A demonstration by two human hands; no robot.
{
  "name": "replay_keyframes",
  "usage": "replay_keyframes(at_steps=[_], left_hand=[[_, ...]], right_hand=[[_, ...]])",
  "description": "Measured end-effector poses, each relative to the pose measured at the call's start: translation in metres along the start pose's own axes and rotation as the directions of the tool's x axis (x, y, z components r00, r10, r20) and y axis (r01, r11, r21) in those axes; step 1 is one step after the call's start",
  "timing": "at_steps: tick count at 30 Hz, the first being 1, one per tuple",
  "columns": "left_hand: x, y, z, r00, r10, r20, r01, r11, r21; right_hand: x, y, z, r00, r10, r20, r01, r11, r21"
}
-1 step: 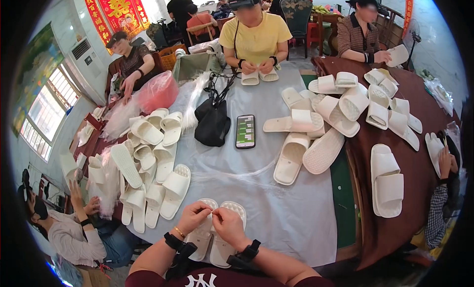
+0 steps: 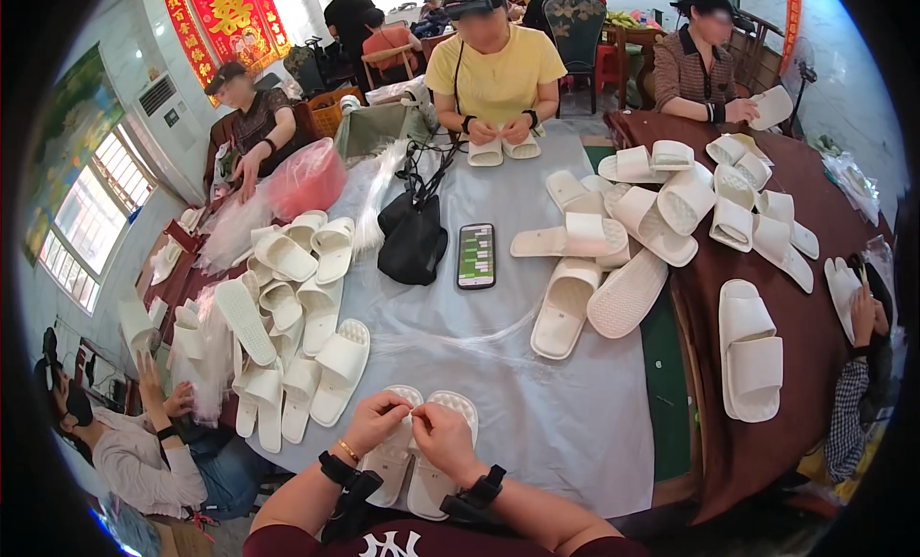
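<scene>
- Dark maroon top, sleeves ending above bare forearms.
- White emblem, angular, on the front.
- Left wrist: thin gold-coloured bracelet; black strap with boxy module.
- Right wrist: similar black band, blocky black unit.

A red poster high on the left wall bears one large gold character, and the red strips along its side edges carry columns of gold ones. Another lettered strip hangs on the right wall. At the sheet's near edge, slippers show tiny heel marks. The maroon shirt has a white monogram. Mid-sheet, the phone's lines are too small to read.
</scene>
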State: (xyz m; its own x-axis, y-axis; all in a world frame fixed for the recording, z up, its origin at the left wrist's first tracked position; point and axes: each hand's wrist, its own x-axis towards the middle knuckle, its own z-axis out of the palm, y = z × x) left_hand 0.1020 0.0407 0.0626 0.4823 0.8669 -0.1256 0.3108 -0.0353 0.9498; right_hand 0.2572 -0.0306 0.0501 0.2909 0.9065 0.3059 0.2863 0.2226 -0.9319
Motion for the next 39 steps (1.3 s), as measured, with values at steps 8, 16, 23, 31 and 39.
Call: replay_keyframes(at_steps=[8,16,23,31,39], left_hand=[[-0.015,0.006,0.001,0.999,0.027,-0.038,-0.023,0.996,0.086],[-0.005,0.007,-0.003,1.000,-0.008,-0.011,0.009,0.997,0.075],[0.006,-0.003,-0.005,0.998,0.057,0.026,-0.051,0.979,-0.196],[0.001,-0.009,-0.003,0.992,0.097,0.082,-0.069,0.954,-0.292],[0.003,-0.015,-0.002,0.988,0.129,0.084,-0.098,0.949,-0.301]], right_hand=[[-0.013,-0.004,0.007,1.000,0.017,0.003,-0.016,1.000,-0.019],[-0.009,0.006,0.013,0.995,0.095,-0.016,-0.096,0.993,-0.072],[0.002,-0.006,0.014,0.993,0.076,-0.094,-0.077,0.997,-0.009],[-0.011,-0.002,0.018,0.990,0.068,-0.123,-0.072,0.997,-0.031],[-0.012,-0.005,0.020,0.992,0.083,-0.090,-0.091,0.992,-0.089]])
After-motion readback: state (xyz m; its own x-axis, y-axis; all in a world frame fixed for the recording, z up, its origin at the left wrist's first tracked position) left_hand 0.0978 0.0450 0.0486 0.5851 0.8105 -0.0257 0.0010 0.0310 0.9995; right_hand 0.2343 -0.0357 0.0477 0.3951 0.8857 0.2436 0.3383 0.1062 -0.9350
